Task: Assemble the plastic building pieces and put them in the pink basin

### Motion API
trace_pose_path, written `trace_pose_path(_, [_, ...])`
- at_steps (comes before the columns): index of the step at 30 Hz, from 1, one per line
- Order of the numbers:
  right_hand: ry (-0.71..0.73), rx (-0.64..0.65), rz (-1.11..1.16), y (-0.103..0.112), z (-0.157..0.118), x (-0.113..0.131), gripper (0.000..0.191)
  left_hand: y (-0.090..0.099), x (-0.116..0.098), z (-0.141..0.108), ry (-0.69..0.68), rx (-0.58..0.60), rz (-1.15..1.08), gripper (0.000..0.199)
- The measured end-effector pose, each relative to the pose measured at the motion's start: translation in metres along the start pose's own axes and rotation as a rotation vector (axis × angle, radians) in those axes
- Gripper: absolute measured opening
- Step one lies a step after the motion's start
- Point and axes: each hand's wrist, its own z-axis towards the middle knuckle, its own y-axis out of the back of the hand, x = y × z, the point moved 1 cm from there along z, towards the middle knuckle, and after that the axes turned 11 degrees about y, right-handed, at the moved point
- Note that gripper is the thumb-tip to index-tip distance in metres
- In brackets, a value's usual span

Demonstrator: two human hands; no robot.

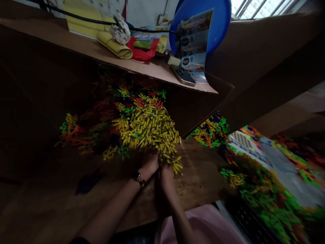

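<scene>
A heap of small yellow plastic pieces, stubby and rod-like, lies on the brown tabletop. At its near edge are both of my hands, close together. My left hand, with a wristwatch on its wrist, reaches in against the heap, and its fingers are hidden. Just to its right, my right hand looks closed, its fingers curled inward. What it holds, if anything, is too dark to make out. A few yellow pieces lie just beyond my right hand.
Tangled coloured plastic pieces lie left, with another pile right of the cardboard. On the cardboard shelf are a phone and a rolled yellow sheet. More pieces fill the right side.
</scene>
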Motion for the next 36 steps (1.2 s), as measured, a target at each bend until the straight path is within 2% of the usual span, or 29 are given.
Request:
trace_pose_path(3, [-0.009,-0.037,-0.062,0.007,-0.017,0.002,0.056,-0.008,0.006,-0.002,-0.083,-0.013,-0.05,0.04])
trace_pose_path(6, [0.078,0.006,-0.051,0.013,-0.021,0.002,0.053,-0.011,0.018,-0.003,-0.137,-0.004,-0.078,0.033])
trace_pose_path(9, [0.188,0.076,-0.016,0.019,-0.014,0.003,0.052,-0.007,0.031,-0.002,-0.188,0.023,-0.082,0.027])
trace_pose_path(12, [0.27,0.166,0.023,0.026,-0.001,0.003,0.059,0.001,0.04,0.002,-0.217,0.042,-0.057,0.027])
trace_pose_path(15, [0.305,0.259,0.061,0.034,0.012,0.002,0.067,0.007,0.044,0.008,-0.22,0.035,-0.019,0.028])
trace_pose_path(17, [0.287,0.268,0.067,0.037,0.019,0.0,0.067,0.01,0.043,0.012,-0.193,-0.002,0.006,0.03])
trace_pose_path(21, [0.197,0.177,0.068,0.036,0.025,-0.006,0.051,0.014,0.037,0.015,-0.084,-0.165,0.064,0.035])
trace_pose_path(24, [0.13,0.073,0.119,0.033,0.025,-0.007,0.045,0.01,0.027,0.015,-0.057,-0.224,0.103,0.035])
trace_pose_path(28, [-0.019,-0.125,0.254,0.029,0.024,-0.005,0.05,0.001,0.013,0.018,-0.028,-0.215,0.094,0.035])
trace_pose_path(32, [-0.299,-0.34,0.398,0.03,0.027,-0.008,0.049,-0.006,0.011,0.018,-0.004,-0.167,-0.012,0.036])
trace_pose_path(36, [-0.506,-0.408,0.6,0.031,0.029,-0.004,0.035,-0.009,0.02,0.006,0.061,-0.139,-0.226,0.027])
